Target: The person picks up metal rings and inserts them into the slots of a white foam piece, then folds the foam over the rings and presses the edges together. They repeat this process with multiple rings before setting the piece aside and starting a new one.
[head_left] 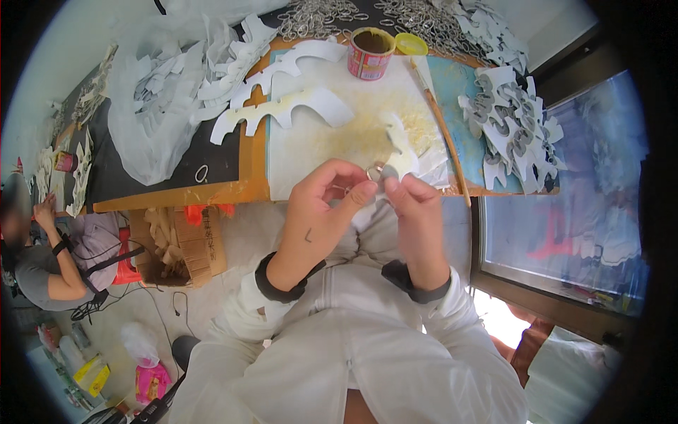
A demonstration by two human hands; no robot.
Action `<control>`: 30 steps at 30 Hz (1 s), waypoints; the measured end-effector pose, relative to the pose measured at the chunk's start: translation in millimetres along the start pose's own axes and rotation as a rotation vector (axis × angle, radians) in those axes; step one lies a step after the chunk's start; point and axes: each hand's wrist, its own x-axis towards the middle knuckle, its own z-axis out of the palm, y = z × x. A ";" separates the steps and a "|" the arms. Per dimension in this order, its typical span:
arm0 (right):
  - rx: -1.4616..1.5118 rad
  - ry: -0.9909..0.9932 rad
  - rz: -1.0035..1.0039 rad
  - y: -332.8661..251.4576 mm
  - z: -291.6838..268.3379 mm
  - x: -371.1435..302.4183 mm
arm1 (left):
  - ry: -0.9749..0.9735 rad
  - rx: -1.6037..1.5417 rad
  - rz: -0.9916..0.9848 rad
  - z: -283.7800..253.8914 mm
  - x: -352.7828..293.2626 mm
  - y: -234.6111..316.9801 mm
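Note:
My left hand [326, 201] is closed in a pinch on a small metal ring [374, 172], held just above the near edge of the table. Close beside it, my right hand [418, 212] grips a white cut-out piece [401, 145] with scalloped edges, thumb and finger at its lower end. The ring touches or nearly touches that piece; fingers hide the exact contact. Farther off on the yellow-stained white sheet [311, 159] lie two scalloped white strips, one of them a curved strip [286, 109]. A brush [441, 131] with a wooden handle rests to the right.
An open pink can [370, 55] stands at the back beside its yellow lid [411, 44]. Metal rings [318, 19] are heaped behind. Finished-looking grey-white pieces [515, 116] pile up at right, a plastic bag [152, 113] of pieces at left. Another person [53, 261] works far left.

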 end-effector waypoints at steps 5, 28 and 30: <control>0.097 0.061 0.073 -4.7 3.1 -4.0 | 0.059 0.059 -0.160 8.2 -3.0 5.7; -1.239 0.046 -0.687 -206.0 -68.7 163.5 | 0.299 0.429 0.052 -42.8 37.2 36.8; -1.375 -0.075 -0.750 -199.8 -87.6 240.5 | 0.325 0.335 0.025 -42.7 38.8 36.8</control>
